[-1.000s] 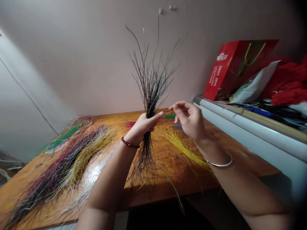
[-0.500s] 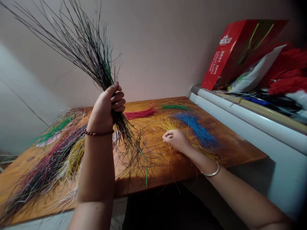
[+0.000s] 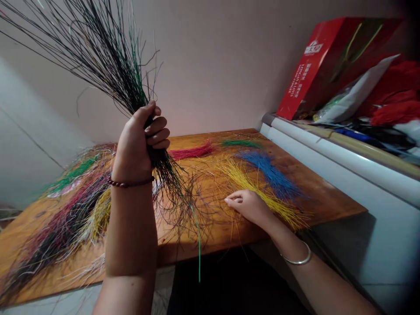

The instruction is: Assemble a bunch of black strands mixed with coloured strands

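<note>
My left hand (image 3: 139, 142), with a bead bracelet at the wrist, is raised above the wooden table (image 3: 328, 201) and closed round a bundle of thin dark strands (image 3: 108, 61) that fans up to the left; a few green strands hang below the fist. My right hand (image 3: 247, 204), with a silver bangle on its wrist, rests on the table at the near end of a pile of yellow strands (image 3: 259, 192). Its fingers are curled and pinched together on the table top; what they hold is too thin to make out.
Piles of strands lie sorted on the table: blue (image 3: 269, 173), red (image 3: 192, 152), green (image 3: 239, 143), and a mixed dark, yellow and white heap (image 3: 65, 227) at the left. A white cabinet (image 3: 344, 157) at the right carries a red bag (image 3: 315, 61) and red yarn.
My left hand swung the dark bundle from the centre up and to the left. My right hand dropped from beside the bundle to the table and slid nearer along the yellow strands.
</note>
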Demonstrator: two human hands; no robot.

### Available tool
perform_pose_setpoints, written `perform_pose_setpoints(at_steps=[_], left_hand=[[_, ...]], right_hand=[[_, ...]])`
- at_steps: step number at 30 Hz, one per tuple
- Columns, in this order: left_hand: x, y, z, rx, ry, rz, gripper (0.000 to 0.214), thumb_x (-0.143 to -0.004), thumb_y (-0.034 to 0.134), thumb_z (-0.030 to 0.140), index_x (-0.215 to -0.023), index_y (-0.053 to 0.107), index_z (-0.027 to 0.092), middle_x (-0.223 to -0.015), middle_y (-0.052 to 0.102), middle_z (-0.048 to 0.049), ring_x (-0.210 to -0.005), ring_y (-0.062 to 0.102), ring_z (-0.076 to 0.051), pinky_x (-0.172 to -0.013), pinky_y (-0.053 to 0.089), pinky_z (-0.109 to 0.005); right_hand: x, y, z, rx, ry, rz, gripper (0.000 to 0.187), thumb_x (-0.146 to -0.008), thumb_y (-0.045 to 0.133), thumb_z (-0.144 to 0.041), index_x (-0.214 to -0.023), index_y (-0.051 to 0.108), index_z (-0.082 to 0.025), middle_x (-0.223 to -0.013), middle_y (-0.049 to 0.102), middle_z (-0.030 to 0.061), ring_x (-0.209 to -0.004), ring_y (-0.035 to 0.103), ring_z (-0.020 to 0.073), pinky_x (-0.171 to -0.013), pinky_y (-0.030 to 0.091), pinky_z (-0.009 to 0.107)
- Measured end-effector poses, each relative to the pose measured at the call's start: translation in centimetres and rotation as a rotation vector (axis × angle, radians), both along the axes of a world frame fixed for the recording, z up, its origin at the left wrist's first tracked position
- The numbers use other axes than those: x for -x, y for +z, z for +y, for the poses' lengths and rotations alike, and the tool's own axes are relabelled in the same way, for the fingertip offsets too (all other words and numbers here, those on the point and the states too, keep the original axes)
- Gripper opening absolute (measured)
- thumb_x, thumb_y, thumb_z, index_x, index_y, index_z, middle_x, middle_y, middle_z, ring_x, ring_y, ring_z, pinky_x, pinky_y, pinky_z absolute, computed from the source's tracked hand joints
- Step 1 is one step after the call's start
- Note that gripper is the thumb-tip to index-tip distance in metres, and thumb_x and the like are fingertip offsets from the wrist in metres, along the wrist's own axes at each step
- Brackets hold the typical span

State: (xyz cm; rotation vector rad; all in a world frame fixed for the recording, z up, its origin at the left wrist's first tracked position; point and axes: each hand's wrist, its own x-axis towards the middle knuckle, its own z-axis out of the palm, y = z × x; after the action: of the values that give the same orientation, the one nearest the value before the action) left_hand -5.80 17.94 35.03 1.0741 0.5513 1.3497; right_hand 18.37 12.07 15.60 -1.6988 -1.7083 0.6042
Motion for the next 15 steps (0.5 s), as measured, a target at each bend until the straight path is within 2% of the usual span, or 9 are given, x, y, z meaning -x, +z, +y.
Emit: perform_pose_setpoints(at_steps=[4,6,8,12,15], left_hand=[[0.4,0.2,-0.2,-0.056,-0.05,0.008,0.024,-0.087,0.045,0.025,-0.064,0.048,0.02,-0.043,0.024,0.0064,-0.033,0.016,-0.005,-0.032,0.011,-0.018],[0.6,0.3,-0.2,-0.072,-0.06,-0.005,0.027,-0.089,0.039,0.024,-0.065,0.047,0.018,-0.044,0.022,0.0069,-0.034,0.015,-0.005,-0.032,0.011,-0.018],[0.8,0.4,-0.2,-0.074,-0.051,-0.013,0.028,-0.09,0.036,0.025,-0.065,0.046,0.018,-0.045,0.019,0.0074,-0.034,0.014,-0.005,-0.032,0.01,-0.017],[0.8,0.4,0.0,-0.07,-0.045,-0.015,0.028,-0.09,0.036,0.026,-0.065,0.044,0.018,-0.046,0.016,0.0076,-0.034,0.013,-0.005,-0.032,0.008,-0.018],[0.7,0.3,0.1,-0.075,-0.059,-0.014,0.027,-0.09,0.036,0.025,-0.065,0.044,0.017,-0.046,0.016,0.0077,-0.035,0.013,-0.005,-0.033,0.007,-0.018]], right_hand=[[-1.0,1.2,-1.8,-0.112,-0.078,-0.082,0.029,-0.082,0.05,-0.041,-0.085,0.072,-0.022,-0.079,0.071,0.0047,-0.06,0.064,0.0154,-0.052,0.045,0.025],[-1.0,1.6,-3.6,-0.201,-0.054,-0.16,0.027,-0.083,0.05,-0.04,-0.088,0.071,-0.023,-0.08,0.071,0.0039,-0.061,0.063,0.0151,-0.055,0.045,0.025],[-0.3,1.5,-5.8,-0.242,0.078,-0.261,0.023,-0.084,0.051,-0.037,-0.09,0.071,-0.026,-0.084,0.07,0.003,-0.064,0.063,0.0152,-0.059,0.046,0.026],[2.2,0.0,-9.5,-0.194,0.408,-0.462,0.019,-0.081,0.057,-0.027,-0.098,0.067,-0.028,-0.083,0.07,0.0001,-0.066,0.063,0.0149,-0.06,0.044,0.025],[3.7,-1.5,-10.3,-0.178,0.503,-0.562,0.019,-0.081,0.057,-0.022,-0.098,0.065,-0.026,-0.076,0.067,-0.0011,-0.061,0.061,0.0144,-0.055,0.039,0.026]])
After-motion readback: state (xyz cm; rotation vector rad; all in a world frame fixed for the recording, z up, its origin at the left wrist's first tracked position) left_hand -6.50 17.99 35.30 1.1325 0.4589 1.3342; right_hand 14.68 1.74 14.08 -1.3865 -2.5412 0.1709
